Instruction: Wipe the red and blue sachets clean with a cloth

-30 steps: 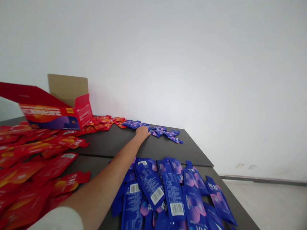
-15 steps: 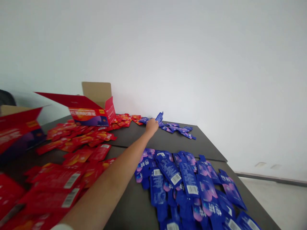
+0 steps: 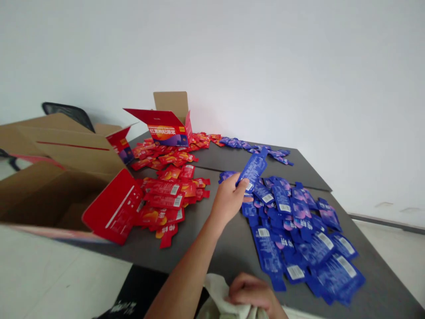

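Observation:
My left hand (image 3: 229,198) is closed on a blue pouch (image 3: 254,166), holding its barcode end so that the spouted end points up and away. This pouch is above the near heap of blue pouches (image 3: 282,212), which overlap one another on the dark table (image 3: 215,257). Low in the view, close to my body, my right hand (image 3: 254,290) is curled around a pale cloth (image 3: 219,290). Its fingers are partly hidden by the folds. Farther back, a row of more blue pouches (image 3: 279,155) lies along the table's far edge.
Red pouches (image 3: 166,199) are heaped left of my left arm. Behind them stands an open red carton (image 3: 169,133) with its flaps up. A larger open carton (image 3: 114,212) is at the near left. A black chair back (image 3: 69,114) shows behind it. A white wall (image 3: 265,66) rises beyond the table.
My left hand has drawn back from the far row with a blue pouch in it. The view has tilted down, bringing my right hand, the cloth and more of the near carton into sight.

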A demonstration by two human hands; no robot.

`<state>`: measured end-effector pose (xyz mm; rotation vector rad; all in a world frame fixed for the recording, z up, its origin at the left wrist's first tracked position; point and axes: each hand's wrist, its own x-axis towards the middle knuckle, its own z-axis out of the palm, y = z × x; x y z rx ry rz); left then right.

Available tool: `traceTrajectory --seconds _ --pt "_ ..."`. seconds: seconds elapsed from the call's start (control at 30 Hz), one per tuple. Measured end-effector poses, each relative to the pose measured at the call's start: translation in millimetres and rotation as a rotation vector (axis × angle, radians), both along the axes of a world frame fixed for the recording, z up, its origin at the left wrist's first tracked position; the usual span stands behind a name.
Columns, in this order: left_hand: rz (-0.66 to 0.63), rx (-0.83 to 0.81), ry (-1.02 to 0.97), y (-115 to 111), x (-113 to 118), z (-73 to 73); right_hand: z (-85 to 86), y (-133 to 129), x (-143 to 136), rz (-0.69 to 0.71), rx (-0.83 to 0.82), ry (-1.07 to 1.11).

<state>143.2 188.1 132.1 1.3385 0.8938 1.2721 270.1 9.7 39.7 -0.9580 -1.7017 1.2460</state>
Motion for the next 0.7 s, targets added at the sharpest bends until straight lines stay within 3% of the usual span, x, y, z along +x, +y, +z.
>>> traceTrajectory --seconds 0.2,0.4,0.53,0.7 --pt "-0.036 -0.065 0.000 -79 -37 -4.1 1.0 0 9 0.228 -0.059 0.113" --pt "-0.049 -0.120 0.280 -155 -77 -8.9 -7.8 0 21 0.316 -0.056 0.201" --pt "0.041 0.128 0.513 -182 -116 -30.0 -12.4 0 23 0.306 -0.049 0.197" --pt "0.146 0.579 0.823 -174 -145 -57.1 -8.4 -1 21 0.285 -0.044 0.240"
